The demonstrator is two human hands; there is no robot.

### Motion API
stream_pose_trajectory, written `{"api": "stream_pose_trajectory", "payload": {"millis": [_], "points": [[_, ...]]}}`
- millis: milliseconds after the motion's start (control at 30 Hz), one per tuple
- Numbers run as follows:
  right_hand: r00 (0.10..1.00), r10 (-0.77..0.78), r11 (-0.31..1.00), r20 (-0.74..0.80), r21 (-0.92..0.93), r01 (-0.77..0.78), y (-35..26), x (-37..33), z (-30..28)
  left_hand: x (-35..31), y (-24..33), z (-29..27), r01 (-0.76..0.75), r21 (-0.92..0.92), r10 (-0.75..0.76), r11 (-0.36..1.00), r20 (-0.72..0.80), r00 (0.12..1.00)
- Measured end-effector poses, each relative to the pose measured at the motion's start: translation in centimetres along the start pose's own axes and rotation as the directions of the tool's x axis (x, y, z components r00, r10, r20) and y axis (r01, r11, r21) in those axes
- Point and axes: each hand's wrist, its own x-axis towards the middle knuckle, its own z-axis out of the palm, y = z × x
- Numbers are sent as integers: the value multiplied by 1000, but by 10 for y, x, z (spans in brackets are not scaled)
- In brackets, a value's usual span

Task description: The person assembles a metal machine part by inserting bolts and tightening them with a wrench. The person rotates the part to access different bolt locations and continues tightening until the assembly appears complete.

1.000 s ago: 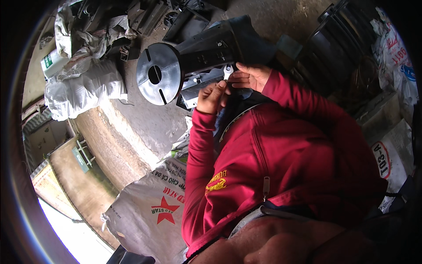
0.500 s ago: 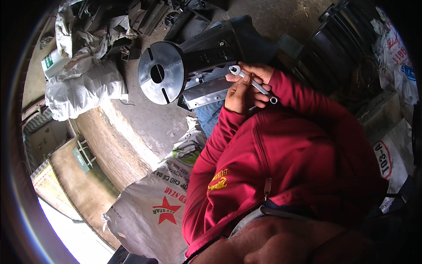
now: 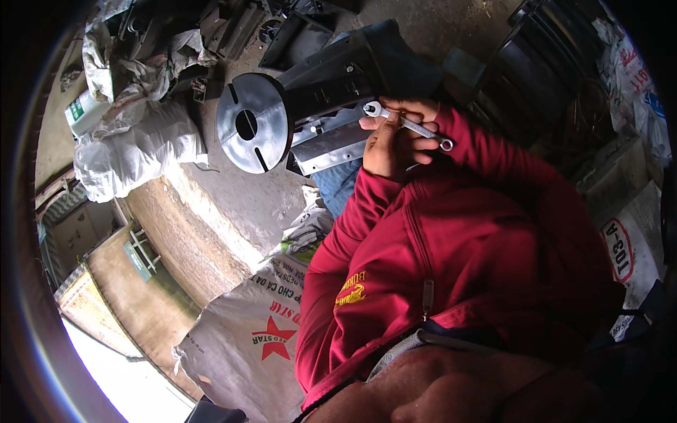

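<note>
A silver combination wrench (image 3: 421, 130) lies slantwise across my fingers, its open jaw at the upper left and its ring end at the lower right. My left hand (image 3: 381, 154) is closed on it, thumb pressed on the shank near the jaw. From the right, my right hand (image 3: 417, 107) reaches in with bent fingers against the jaw end; part of its grip is hidden behind the left hand. Just left of both hands is a dark metal assembly (image 3: 328, 149) with bolts and flat plates. Its round end disc (image 3: 271, 116) has a centre hole and two slots.
White plastic-wrapped bundles (image 3: 141, 151) stand at left. A printed sack (image 3: 233, 338) lies at lower left. Dark metal parts (image 3: 300, 42) are heaped at the back, and large dark curved pieces (image 3: 536, 63) stand at far right near more sacks (image 3: 635, 92).
The view has shifted slightly. The wrench has turned a little in my hands, its jaw rolled and its ring end a bit higher and further right. Both hands keep their grip.
</note>
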Motion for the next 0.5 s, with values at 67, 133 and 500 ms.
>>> {"api": "stream_pose_trajectory", "payload": {"millis": [67,133,500], "points": [[999,39,997,-17,68,-38,-1,0,0,3,-4,-7,10,-44,-8,999,41,999],[989,80,992,-127,108,-66,-11,-8,22,3,-3,-11,25,-79,-19,997,78,997],[978,-85,982,-190,151,115,6,5,16,-24,49,-66,-115,526,112,843,38,993]]}}
